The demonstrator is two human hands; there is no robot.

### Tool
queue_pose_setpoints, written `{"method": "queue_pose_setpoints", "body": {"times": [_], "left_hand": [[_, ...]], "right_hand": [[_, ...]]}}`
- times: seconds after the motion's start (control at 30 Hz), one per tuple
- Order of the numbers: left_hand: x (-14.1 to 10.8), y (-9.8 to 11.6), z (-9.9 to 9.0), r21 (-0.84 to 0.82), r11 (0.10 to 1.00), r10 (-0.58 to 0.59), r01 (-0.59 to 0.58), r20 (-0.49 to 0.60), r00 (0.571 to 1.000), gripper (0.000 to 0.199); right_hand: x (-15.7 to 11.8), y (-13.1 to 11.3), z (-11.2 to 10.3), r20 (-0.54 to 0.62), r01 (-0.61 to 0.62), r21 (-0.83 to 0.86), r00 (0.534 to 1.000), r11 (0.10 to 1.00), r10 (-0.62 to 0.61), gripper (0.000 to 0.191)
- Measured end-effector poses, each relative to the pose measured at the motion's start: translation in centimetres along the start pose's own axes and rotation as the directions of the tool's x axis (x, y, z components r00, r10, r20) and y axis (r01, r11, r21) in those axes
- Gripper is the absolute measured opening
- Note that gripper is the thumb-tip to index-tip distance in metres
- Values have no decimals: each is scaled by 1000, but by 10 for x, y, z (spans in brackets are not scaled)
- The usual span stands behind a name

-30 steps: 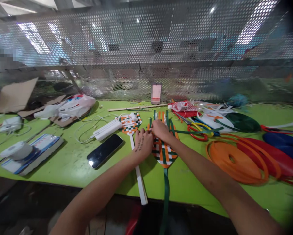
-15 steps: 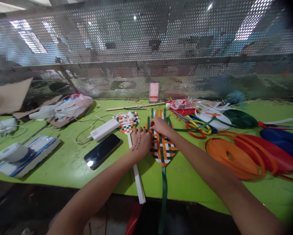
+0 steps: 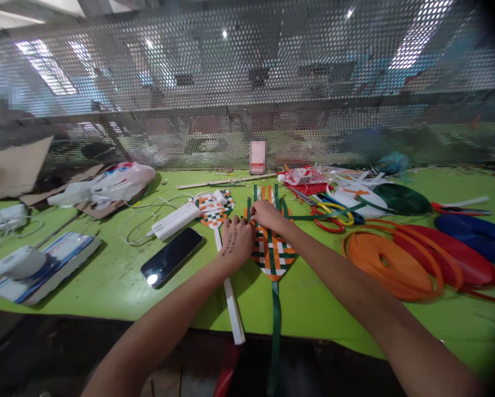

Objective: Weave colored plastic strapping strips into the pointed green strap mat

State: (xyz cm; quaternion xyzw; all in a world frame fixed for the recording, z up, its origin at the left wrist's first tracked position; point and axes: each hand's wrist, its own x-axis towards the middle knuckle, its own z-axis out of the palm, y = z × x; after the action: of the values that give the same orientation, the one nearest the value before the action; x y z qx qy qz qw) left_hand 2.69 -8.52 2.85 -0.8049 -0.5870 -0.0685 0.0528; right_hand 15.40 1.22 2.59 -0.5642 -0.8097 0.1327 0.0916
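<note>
A woven piece of orange, white and green strips (image 3: 275, 256) lies on the green table, a long green strip (image 3: 276, 314) hanging from its pointed bottom over the edge. At its left edge is my left hand (image 3: 237, 241), fingers curled down on the weave. My right hand (image 3: 266, 214) pinches at the upper left of the piece, close to the left fingertips; the strip between its fingers is mostly hidden. Beside my left hand lies a smaller woven piece (image 3: 214, 208) with a white handle (image 3: 232, 309).
A black phone (image 3: 171, 257) and a white power strip (image 3: 175, 220) lie left. To the right are scissors (image 3: 332, 216) and coils of orange (image 3: 386, 264), red (image 3: 474, 259), blue (image 3: 474, 234) and green strip (image 3: 404, 199). Behind stands a perforated metal screen (image 3: 230, 71).
My right hand has shifted very slightly left and down at the weave's upper left. The whole view has shifted a little; otherwise the hands stay in place.
</note>
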Motion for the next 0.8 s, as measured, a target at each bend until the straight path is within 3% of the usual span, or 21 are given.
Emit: {"method": "queue_pose_setpoints", "body": {"times": [0.13,0.33,0.47,0.8], "left_hand": [[0,1,-1,0,1000,-3,3,12,1000,27],[0,1,-2,-8,1000,-5,5,15,1000,32],[0,1,-1,1,1000,-11,11,11,1000,35],[-1,1,-3,28,1000,14,-14,17,1000,28]], "right_hand": [[1,2,-1,-14,6,8,1000,1000,-6,8],[-13,-15,-10,-37,-53,-107,998,993,49,14],[-16,-19,-11,-41,-17,-150,999,988,11,16],[-4,-2,-2,24,-32,-39,999,999,33,8]]}}
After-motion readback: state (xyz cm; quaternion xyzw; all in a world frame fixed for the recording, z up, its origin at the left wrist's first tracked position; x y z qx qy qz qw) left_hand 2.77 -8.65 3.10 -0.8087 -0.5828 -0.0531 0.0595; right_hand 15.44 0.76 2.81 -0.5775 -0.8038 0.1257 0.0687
